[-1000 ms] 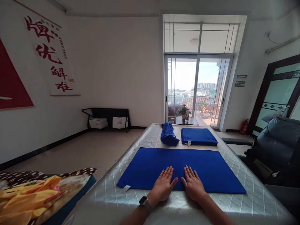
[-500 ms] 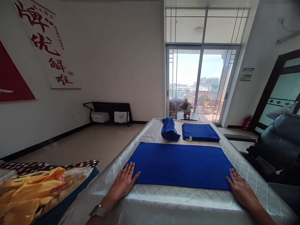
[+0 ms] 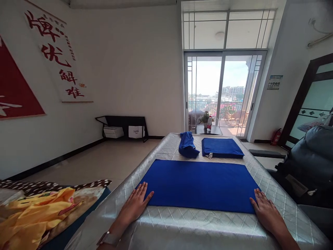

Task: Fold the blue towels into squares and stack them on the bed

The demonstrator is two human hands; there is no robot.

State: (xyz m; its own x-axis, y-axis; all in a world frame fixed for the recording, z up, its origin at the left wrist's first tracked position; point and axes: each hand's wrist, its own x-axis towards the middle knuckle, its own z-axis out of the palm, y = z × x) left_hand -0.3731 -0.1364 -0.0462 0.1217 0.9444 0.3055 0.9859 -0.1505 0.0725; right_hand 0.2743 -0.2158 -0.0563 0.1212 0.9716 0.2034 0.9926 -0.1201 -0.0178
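Evidently both palms are down: the left hand [image 3: 137, 201] lies flat at the near left edge of a folded blue cloth [image 3: 200, 184], and the right hand [image 3: 267, 208] rests at its near right corner. The fingers [image 3: 142, 189] are extended and slightly parted, pressing from above and gripping nothing. The cloth lies smooth and wide across the surface [image 3: 197, 227], just short of a stack of folded blue cloths [image 3: 222, 147] and a crumpled blue cloth [image 3: 187, 146].

Uneven pressure could skew the cloth, since the silvery quilted cover looks slick; drawing both palms inward might ruck its middle. A hard push forward could send its far edge into the neat stack.

As for writing, the hanging scroll [image 3: 56, 52] carries four large red characters (the lower two read 解难; the brushed upper pair I am less sure of). The red banner [image 3: 15, 86] is cut off by the frame. The printing on the white bag [image 3: 136, 132], the wall notice [image 3: 274, 82], the bottle [image 3: 209, 125] and the stack's white tag [image 3: 209, 156] is too small to read.
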